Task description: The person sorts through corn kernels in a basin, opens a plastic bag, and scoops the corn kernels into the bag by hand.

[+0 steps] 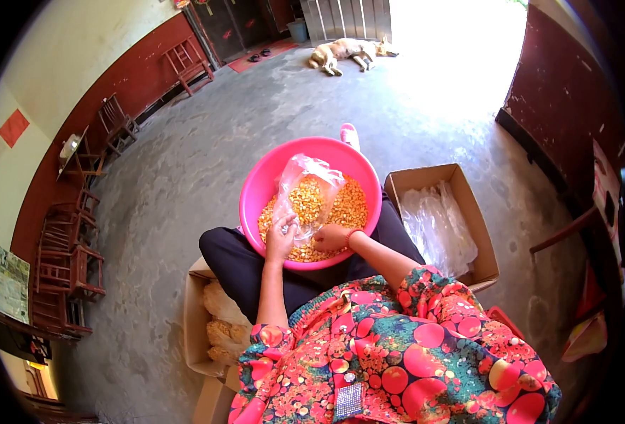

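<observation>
A pink basin (pixel 253 185) full of yellow corn kernels (pixel 350 205) rests on my lap. My left hand (pixel 281 237) pinches the near edge of a clear plastic bag (pixel 290 174) that lies over the kernels, with kernels showing in or through it. Close beside it, my right hand (pixel 332 238) is down at the kernels near the basin's front, its fingers curled in. What those fingers hold, if anything, is hidden. A red band circles my right wrist.
To my right stands a cardboard box (pixel 483 247) of clear plastic bags (pixel 436 226). At my left, another box (pixel 194 318) holds filled bags (pixel 226 332). A dog (pixel 348 53) lies by the doorway. Wooden chairs (pixel 65 268) line the left wall.
</observation>
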Tool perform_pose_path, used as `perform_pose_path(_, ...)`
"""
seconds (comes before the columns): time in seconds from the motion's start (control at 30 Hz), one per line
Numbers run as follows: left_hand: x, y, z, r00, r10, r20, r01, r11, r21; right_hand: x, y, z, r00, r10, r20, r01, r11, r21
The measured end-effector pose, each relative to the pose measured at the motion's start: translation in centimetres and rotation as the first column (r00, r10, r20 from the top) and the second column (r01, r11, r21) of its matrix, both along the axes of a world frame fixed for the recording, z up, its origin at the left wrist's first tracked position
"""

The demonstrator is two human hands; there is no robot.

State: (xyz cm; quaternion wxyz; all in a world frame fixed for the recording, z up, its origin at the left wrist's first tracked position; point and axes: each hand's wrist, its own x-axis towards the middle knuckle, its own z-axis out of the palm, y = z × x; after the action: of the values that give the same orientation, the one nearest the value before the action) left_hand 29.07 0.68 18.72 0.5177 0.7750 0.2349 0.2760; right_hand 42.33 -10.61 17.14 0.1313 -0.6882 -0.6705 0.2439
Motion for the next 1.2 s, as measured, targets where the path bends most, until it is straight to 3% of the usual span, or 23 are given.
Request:
perform_pose_path(0.1,0.1,0.2,-0.3,1.0,-0.002,0.013,0.002,1.0,-0.011,0.4,0.0,0.1,0.99,-0.045,-0.132,0.051,0.998,0.041)
perform_pose_path(0.17,0.1,0.2,-0.5,1.0,0.007,0.012,-0.007,1.0,0.011,0.3,-0.6,2.2,0.765,-0.363,-0.532,0.219,0.924,-0.314)
perform_pose_path(0.2,0.0,0.0,0.0,1.0,0.007,0.013,-0.007,1.0,0.011,0.4,-0.7,2.1,0.765,-0.363,-0.532,0.22,0.924,-0.314)
perform_pose_path(0.27,-0.1,-0.3,0.8,1.0,-0.005,-0.016,0.005,1.0,-0.011,0.7,-1.0,2.0,0.549,-0.364,-0.752,0.275,0.929,-0.249)
perform_pose_path(0.3,-0.1,-0.3,0.7,1.0,-0.005,-0.015,0.005,1.0,-0.011,0.6,-1.2,2.5,0.549,-0.365,-0.752,0.275,0.929,-0.249)
perform_pose_path(0.37,-0.1,-0.2,0.4,1.0,-0.004,-0.002,0.004,1.0,0.024,0.4,-1.6,3.6,0.392,-0.42,-0.818,0.332,0.894,-0.299)
perform_pose_path(0.5,-0.1,-0.3,0.8,1.0,-0.01,-0.017,0.01,1.0,0.008,0.6,-1.3,3.2,0.39,-0.431,-0.813,0.327,0.891,-0.315)
perform_pose_path(0.57,-0.1,-0.1,0.4,1.0,-0.007,-0.023,0.008,1.0,0.023,0.7,-1.3,2.7,0.489,-0.408,-0.771,0.264,0.911,-0.315)
perform_pose_path(0.8,-0.1,-0.2,0.6,1.0,-0.008,-0.016,0.008,1.0,-0.024,0.8,-1.3,2.8,0.484,-0.424,-0.765,0.24,0.906,-0.35)
perform_pose_path(1.2,0.0,-0.2,0.5,1.0,-0.01,0.004,0.01,0.999,0.04,0.3,-1.4,3.5,0.415,-0.448,-0.792,0.264,0.892,-0.366)
